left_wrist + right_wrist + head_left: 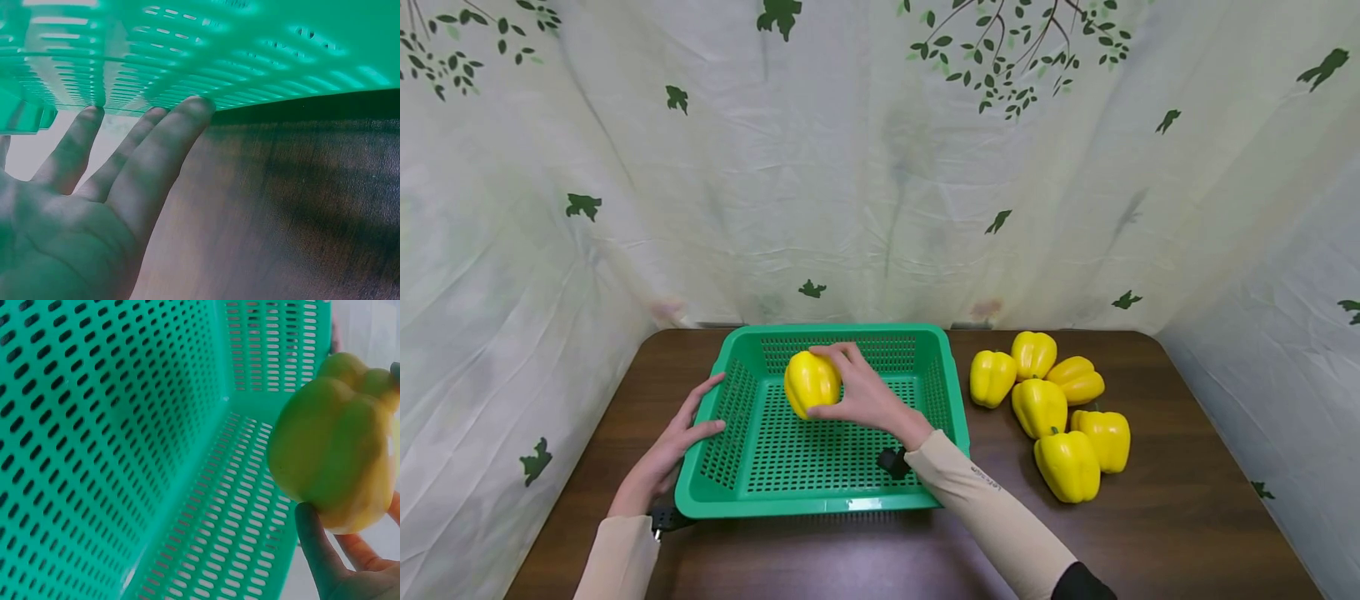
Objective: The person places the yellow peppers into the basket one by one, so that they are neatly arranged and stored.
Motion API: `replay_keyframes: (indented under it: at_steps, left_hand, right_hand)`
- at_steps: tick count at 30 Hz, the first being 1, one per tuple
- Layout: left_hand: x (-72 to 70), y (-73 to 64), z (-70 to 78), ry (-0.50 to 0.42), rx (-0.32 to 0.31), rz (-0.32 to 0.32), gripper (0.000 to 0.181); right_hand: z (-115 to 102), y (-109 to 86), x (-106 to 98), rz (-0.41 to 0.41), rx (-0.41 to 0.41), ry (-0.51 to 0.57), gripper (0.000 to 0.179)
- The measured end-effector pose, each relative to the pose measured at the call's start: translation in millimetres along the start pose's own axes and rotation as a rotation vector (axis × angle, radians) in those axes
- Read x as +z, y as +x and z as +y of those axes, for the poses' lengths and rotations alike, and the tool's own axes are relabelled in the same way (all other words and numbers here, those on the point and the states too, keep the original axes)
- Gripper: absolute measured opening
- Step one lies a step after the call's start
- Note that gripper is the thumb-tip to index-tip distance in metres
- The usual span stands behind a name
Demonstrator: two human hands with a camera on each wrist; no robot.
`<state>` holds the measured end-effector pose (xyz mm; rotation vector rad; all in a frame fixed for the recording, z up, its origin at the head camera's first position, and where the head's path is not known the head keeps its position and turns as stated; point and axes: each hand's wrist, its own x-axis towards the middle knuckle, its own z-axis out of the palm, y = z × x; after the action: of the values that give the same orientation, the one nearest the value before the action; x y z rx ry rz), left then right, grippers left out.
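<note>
A yellow bell pepper (812, 385) is held in my right hand (868, 396), the thumb and fingers on opposite sides of it. It is over the left half of a green plastic basket (820, 505). The right wrist view shows the pepper (334, 450) above the slotted floor, fingertips against its skin. My left hand (673, 446) rests at the basket's left rim with thumb and fingers spread. Seen from the left wrist, its fingers (147, 156) stretch out straight against the outside of the slotted wall (187, 69).
Several more yellow bell peppers (1038, 407) lie grouped on the brown wooden table (1180, 500), right of the basket. A pale curtain (850, 167) with leaf prints hangs behind and at both sides. A black wrist device (893, 463) sits under the right wrist.
</note>
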<state>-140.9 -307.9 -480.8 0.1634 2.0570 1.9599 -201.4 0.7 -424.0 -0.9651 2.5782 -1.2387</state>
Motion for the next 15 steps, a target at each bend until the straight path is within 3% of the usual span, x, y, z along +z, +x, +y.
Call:
replay_keyframes:
  at_steps: [15]
  left_hand:
    - [0.0,-0.7,0.0,-0.001,-0.01,0.007,0.067]
  right_hand:
    - [0.5,20.0,34.2,0.039,0.032,0.028,0.078]
